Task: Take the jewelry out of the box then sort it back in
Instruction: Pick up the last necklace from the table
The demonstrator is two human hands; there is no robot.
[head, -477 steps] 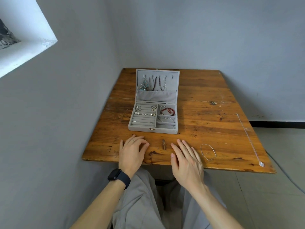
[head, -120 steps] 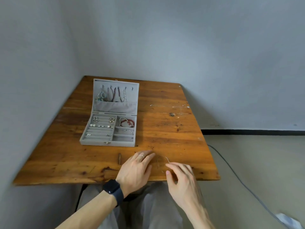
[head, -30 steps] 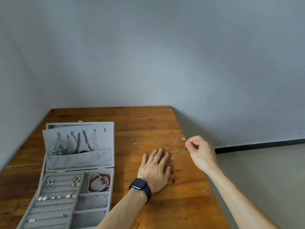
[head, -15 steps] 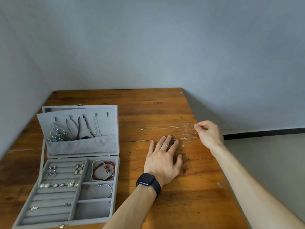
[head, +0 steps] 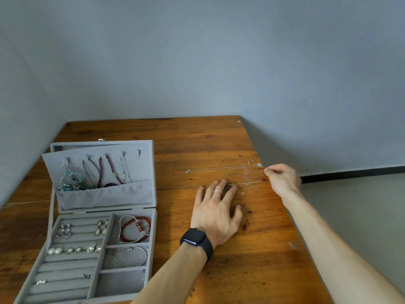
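Observation:
An open grey jewelry box [head: 99,295] stands at the table's front left, its lid upright with necklaces [head: 109,172] hanging inside. Earrings [head: 74,250] sit in the left rows; a red bead bracelet [head: 135,229] and a silver bangle [head: 131,256] lie in the right compartments. A thin silver necklace [head: 221,168] stretches across the wood, with a thin silver bracelet [head: 254,174] just in front of it. My right hand [head: 282,179] pinches the bracelet's right end by the table's right edge. My left hand [head: 217,212] lies flat on the wood, fingers spread.
The wooden table [head: 252,270] stands in a corner of grey walls. Two tiny earrings [head: 250,161] lie beyond the necklace's right end. Its right edge drops to a pale floor [head: 361,205].
The view has tilted slightly; my right hand has lowered the thin bracelet onto the wood beside the necklace. My left hand stays flat in about the same spot.

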